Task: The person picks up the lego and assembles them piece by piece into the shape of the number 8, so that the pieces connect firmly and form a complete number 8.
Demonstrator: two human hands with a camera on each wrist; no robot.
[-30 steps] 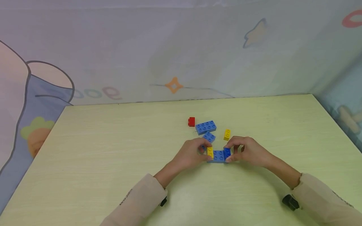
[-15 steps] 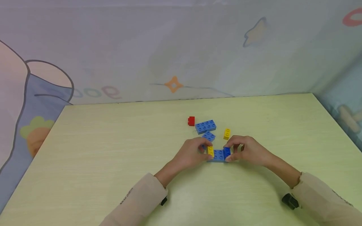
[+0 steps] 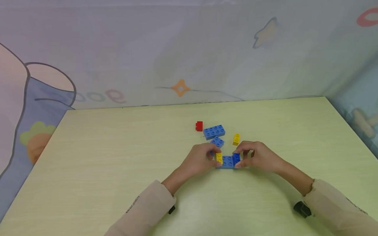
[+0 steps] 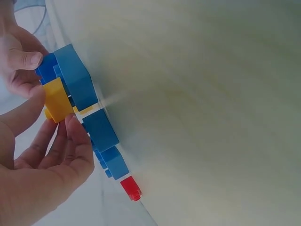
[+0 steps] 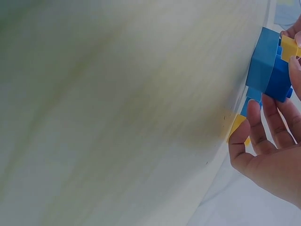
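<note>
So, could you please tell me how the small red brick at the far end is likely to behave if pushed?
The red brick looks like hard moulded plastic, so probably stiff and light. Its flat, boxy sides suggest sliding across the smooth table rather than rolling, though it might tip.

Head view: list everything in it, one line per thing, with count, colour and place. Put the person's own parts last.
Table: one, pale yellow-green, fills the lower frame.
Backdrop: one, pastel with cartoon shapes, behind the table.
Red brick: one, red, farthest of the group, left of the long blue brick.
Long blue brick: one, light blue, lying loose beside the red one.
Small blue brick: one, light blue, just nearer than the long one.
Loose yellow brick: one, yellow, beyond the right fingers.
Blue base brick: one, light blue, between the hands.
Yellow brick: one, yellow, on the base's left end.
Dark blue brick: one, dark blue, on the base's right end.
Left hand: pinches the yellow brick.
Right hand: pinches the dark blue brick.
</note>
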